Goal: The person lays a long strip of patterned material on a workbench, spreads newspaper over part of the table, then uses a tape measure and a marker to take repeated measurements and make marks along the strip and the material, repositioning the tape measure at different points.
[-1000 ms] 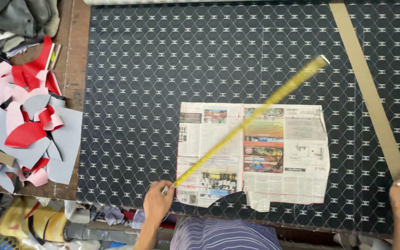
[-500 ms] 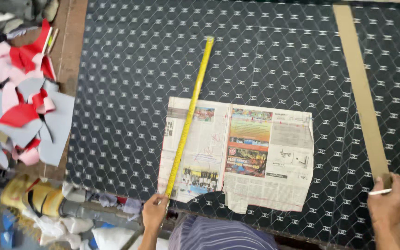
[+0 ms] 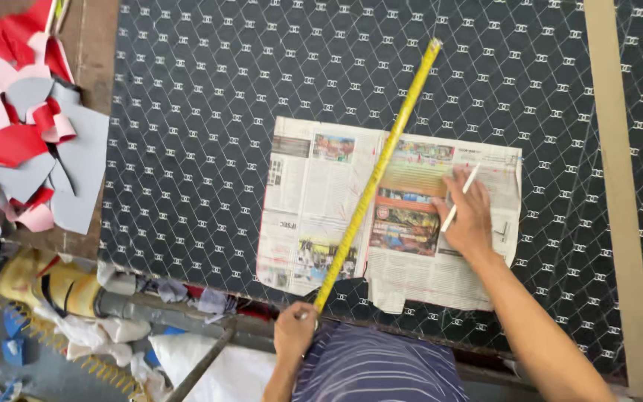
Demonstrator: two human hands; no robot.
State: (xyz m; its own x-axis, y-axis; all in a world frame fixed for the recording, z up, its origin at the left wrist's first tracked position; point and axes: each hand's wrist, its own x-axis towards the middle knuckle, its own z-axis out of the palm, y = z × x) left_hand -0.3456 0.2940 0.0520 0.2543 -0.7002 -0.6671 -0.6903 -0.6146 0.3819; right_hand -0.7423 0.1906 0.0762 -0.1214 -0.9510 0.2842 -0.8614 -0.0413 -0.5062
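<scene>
A sheet of newspaper (image 3: pixel 321 208) lies flat on black quilted fabric (image 3: pixel 210 126) with a white diamond pattern. A long yellow ruler (image 3: pixel 381 164) lies slantwise over the paper, its far end up on the fabric. My left hand (image 3: pixel 294 330) pinches the ruler's near end at the table's front edge. My right hand (image 3: pixel 469 216) rests on the right half of the newspaper and holds a thin white stick (image 3: pixel 460 197), like chalk or a pencil, with its tip pointing up and right.
A tan strip (image 3: pixel 613 186) runs down the fabric at the right. Red, pink and grey cut scraps (image 3: pixel 20 141) are piled on the wooden table at the left. Bags and clutter (image 3: pixel 61 290) sit below the front edge.
My right hand has come in from the far right onto the newspaper with the white stick. The ruler has swung so that its far end points up and right, across the paper's middle.
</scene>
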